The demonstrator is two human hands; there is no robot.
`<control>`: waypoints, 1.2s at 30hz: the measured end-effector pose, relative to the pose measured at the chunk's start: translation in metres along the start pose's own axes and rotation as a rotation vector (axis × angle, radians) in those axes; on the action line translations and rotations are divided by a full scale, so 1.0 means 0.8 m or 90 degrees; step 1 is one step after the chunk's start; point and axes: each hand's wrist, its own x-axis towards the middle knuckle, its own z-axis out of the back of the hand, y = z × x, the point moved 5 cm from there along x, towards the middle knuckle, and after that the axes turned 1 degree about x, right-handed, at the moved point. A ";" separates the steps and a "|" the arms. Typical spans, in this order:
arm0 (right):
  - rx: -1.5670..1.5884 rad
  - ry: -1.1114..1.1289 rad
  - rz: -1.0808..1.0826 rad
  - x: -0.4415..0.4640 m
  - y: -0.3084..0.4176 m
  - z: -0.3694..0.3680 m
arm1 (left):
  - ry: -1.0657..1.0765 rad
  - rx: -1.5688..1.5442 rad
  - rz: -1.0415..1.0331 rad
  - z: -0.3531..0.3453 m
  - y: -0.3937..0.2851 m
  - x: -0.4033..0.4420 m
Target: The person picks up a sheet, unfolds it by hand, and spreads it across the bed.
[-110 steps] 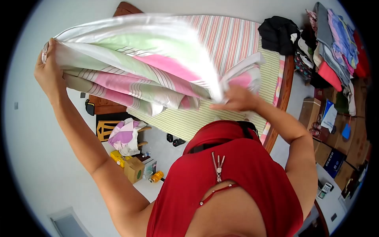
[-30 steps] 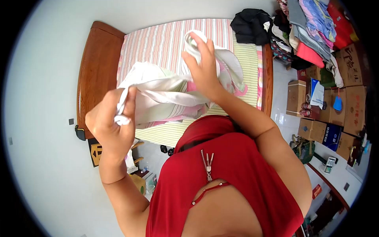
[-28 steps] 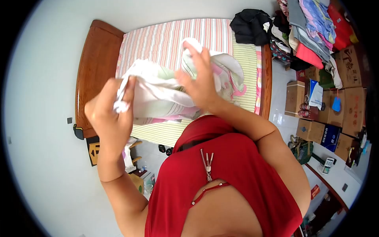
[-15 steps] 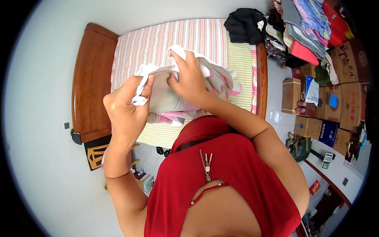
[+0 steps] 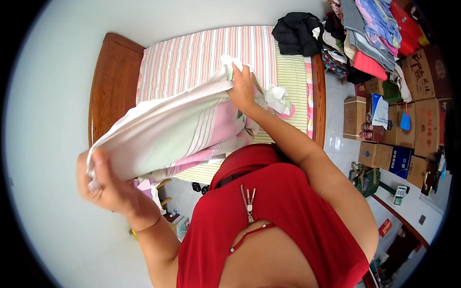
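A white, pink and pale green bed sheet [image 5: 192, 127] stretches between my two hands above the bed. At the left, my left hand [image 5: 108, 185] is closed around one end of its white edge, out past the bed's side. My right hand [image 5: 243, 91] grips the same edge further along, over the middle of the bed. From this taut edge the cloth hangs down towards me, and its lower part lies bunched on the bed. A crumpled white end of the sheet rests to the right of my right hand.
The bed has a pink-striped cover [image 5: 187, 57], a green-striped mat [image 5: 293, 72] and a wooden headboard [image 5: 113, 91]. A black jacket [image 5: 297, 33] and piled clothes [image 5: 370, 41] lie at the far right. Cardboard boxes [image 5: 425, 120] are stacked along the right side.
My left hand has moved left and towards me, drawing the sheet's edge out straight. My right hand has shifted slightly right and keeps its grip. More of the sheet's pattern shows.
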 end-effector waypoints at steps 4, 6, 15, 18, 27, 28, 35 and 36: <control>-0.070 0.008 -0.033 0.003 -0.058 -0.002 | -0.113 -0.023 -0.028 0.033 -0.018 0.004; -0.075 -0.011 0.000 0.006 -0.073 0.010 | -0.119 -0.028 -0.023 0.061 -0.007 0.013; 0.042 -0.080 0.234 0.068 -0.072 0.112 | -0.236 0.008 0.093 0.156 0.065 0.061; -0.018 -0.158 0.360 0.094 -0.015 0.183 | -0.249 -0.068 0.098 0.212 0.090 0.073; 0.002 0.089 0.529 0.037 0.079 0.208 | -0.179 -0.032 0.275 0.299 0.251 0.096; 0.004 0.200 0.496 0.026 0.067 0.185 | -0.188 -0.031 0.300 0.293 0.271 0.085; 0.122 0.370 0.208 -0.021 -0.057 0.097 | -0.153 -0.018 0.272 0.218 0.297 0.049; 0.122 0.350 0.200 -0.027 -0.070 0.088 | -0.143 -0.022 0.272 0.205 0.286 0.047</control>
